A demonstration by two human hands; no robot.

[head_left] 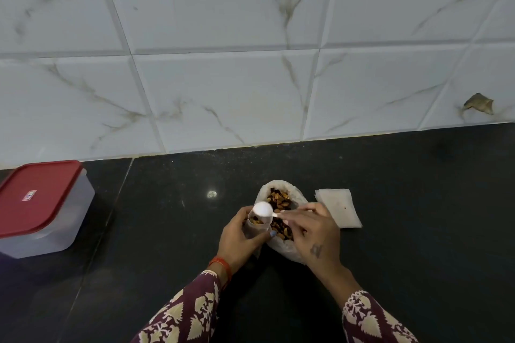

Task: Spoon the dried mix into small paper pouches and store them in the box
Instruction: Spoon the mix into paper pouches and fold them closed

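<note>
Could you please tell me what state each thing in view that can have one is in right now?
Box: shut, red lid on.
Bag of dried mix: open, mix showing.
Pouch: open, held upright, some mix inside.
Spoon: turned over above the pouch mouth.
Spare pouches: flat, unfilled, on the counter.
Left hand: gripping the pouch.
Right hand: pinching the spoon handle.

One view only, and it came from the person's head, looking forward and steeply down onto the dark desk [390,203]. The wide lens bowed the tiled wall [223,78], which filled the whole upper half. Both hands sat close beneath the camera, low and centre, sleeves running out at the bottom edge. The red-lidded box [39,203] was cut off at the far left edge.
</note>
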